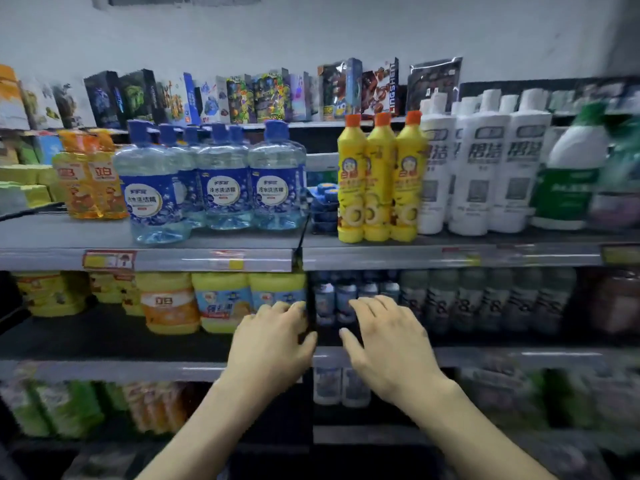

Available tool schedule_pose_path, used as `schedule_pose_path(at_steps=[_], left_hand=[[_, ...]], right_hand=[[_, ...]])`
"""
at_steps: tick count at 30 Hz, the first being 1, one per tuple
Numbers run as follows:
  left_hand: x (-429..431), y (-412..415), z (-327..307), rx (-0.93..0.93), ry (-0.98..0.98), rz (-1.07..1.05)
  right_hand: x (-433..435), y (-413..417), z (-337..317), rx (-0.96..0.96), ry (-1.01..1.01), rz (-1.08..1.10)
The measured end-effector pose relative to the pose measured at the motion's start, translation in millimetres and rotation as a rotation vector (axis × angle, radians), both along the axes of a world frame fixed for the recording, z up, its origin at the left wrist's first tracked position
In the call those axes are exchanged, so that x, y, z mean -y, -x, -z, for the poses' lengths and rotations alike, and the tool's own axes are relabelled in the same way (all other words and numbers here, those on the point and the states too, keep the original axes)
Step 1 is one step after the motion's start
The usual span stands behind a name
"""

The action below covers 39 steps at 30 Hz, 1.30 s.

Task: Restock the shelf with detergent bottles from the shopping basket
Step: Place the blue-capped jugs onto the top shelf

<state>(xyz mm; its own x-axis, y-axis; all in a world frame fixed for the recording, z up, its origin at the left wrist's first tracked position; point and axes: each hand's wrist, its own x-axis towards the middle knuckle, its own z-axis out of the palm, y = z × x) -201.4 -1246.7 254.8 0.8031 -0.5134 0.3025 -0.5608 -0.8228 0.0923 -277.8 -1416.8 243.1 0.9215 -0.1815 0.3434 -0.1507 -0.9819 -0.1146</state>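
Several clear blue detergent bottles (pixel 214 181) with blue caps stand on the grey upper shelf (pixel 149 259); one (pixel 152 188) sits further forward near the edge. My left hand (pixel 273 344) and my right hand (pixel 388 344) are stretched out side by side in front of the lower shelf (pixel 104 368), fingers relaxed, holding nothing. The shopping basket is out of view.
Yellow bottles with orange caps (pixel 377 181), white bottles (pixel 485 168) and a green-and-white bottle (pixel 571 174) fill the upper shelf's right half. Orange bottles (pixel 90 178) stand at the left. Toy boxes (pixel 242 98) line the top. Yellow packs (pixel 221 303) and dark bottles (pixel 450 303) sit below.
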Motion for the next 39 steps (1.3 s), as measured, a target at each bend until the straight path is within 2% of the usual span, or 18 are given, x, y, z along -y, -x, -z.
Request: schedule_pose_path(at_steps=[7, 14, 20, 24, 31, 39], left_hand=[[103.9, 48.6, 65.2, -0.191, -0.125, 0.232], [215.4, 87.2, 129.4, -0.288, -0.233, 0.499], [308.8, 134.9, 184.6, -0.368, -0.334, 0.746], [352.3, 171.7, 218.8, -0.442, -0.442, 0.917], [396.4, 256.3, 272.1, -0.445, -0.638, 1.174], [431.1, 378.6, 322.6, -0.434, -0.824, 1.326]], right_hand=[[79.4, 86.9, 78.4, -0.174, -0.138, 0.210], [146.8, 158.6, 153.6, -0.316, -0.225, 0.457], [190.7, 233.3, 204.6, -0.427, -0.306, 0.761], [200.3, 280.1, 231.4, -0.455, -0.408, 0.966], [195.5, 357.5, 268.7, -0.449, -0.582, 1.282], [196.0, 468.2, 315.0, -0.470, -0.743, 1.452]])
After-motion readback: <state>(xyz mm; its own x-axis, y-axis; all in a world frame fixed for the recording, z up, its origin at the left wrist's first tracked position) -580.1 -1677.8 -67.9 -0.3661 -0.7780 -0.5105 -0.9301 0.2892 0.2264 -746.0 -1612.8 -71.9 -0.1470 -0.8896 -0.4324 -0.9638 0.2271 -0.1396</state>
